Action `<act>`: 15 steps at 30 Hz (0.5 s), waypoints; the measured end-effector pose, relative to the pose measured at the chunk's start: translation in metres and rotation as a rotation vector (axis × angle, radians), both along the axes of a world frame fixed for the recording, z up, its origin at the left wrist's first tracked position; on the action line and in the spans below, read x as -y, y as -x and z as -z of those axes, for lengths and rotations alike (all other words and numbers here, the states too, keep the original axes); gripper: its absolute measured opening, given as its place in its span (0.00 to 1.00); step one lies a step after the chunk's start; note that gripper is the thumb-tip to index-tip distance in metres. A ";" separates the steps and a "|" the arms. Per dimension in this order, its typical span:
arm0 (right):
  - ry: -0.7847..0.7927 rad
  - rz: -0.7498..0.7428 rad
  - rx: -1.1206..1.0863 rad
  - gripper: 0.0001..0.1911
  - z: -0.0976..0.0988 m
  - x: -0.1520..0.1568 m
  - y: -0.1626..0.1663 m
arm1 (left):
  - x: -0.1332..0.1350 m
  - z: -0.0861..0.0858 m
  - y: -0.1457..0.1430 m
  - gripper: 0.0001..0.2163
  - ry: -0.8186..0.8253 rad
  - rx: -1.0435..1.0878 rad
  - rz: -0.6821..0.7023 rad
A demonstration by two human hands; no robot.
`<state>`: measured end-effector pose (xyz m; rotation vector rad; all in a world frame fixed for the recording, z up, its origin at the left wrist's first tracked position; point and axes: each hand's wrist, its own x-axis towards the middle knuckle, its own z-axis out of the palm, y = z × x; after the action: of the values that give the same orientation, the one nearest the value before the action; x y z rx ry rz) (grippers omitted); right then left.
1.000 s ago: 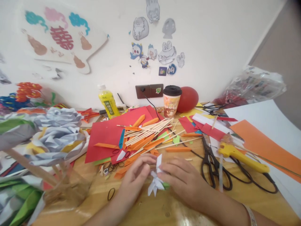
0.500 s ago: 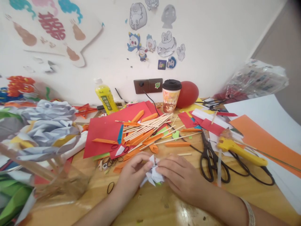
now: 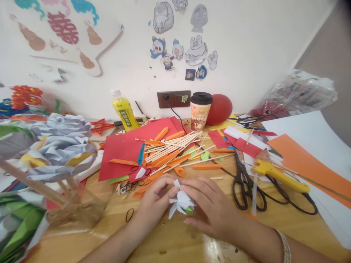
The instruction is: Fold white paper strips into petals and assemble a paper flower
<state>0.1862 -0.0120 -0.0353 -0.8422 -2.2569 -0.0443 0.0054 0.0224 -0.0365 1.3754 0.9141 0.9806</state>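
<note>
A small white folded-paper flower [image 3: 182,201] with pointed petals and a bit of green at its lower edge is between my two hands, above the wooden table. My left hand [image 3: 157,199] pinches it from the left, thumb on the petals. On the other side, the fingers of my right hand [image 3: 210,204] curl over its top and right edge, the thumb held apart below. Part of the flower is hidden behind my fingers. Just beyond my hands lie a pile of thin wooden sticks [image 3: 172,144] and several folded orange paper strips [image 3: 166,160].
Black scissors [image 3: 242,182] and a yellow glue gun [image 3: 279,175] with its cable lie to the right. Behind stand a lidded paper cup [image 3: 201,113], a red balloon [image 3: 220,109] and a yellow bottle [image 3: 124,113]. Large paper flowers [image 3: 60,157] crowd the left. Red paper sheets [image 3: 115,149] lie under the sticks.
The flower has turned slightly between my hands and shows more of its petals. My right thumb has come away from it and dropped lower. My left hand has hardly moved.
</note>
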 end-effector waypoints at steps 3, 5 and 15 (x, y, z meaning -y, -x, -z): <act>-0.061 0.020 0.038 0.18 0.001 -0.002 0.002 | 0.002 0.003 -0.001 0.07 0.039 0.025 -0.027; -0.101 0.023 0.042 0.14 0.001 -0.002 0.003 | 0.004 0.005 -0.002 0.07 0.085 0.048 -0.053; -0.055 0.044 0.064 0.16 0.001 -0.002 0.002 | 0.009 0.003 -0.007 0.10 0.200 0.127 -0.109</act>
<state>0.1839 -0.0102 -0.0361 -0.8721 -2.2854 -0.1555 0.0121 0.0135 -0.0396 1.0924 0.9712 1.0177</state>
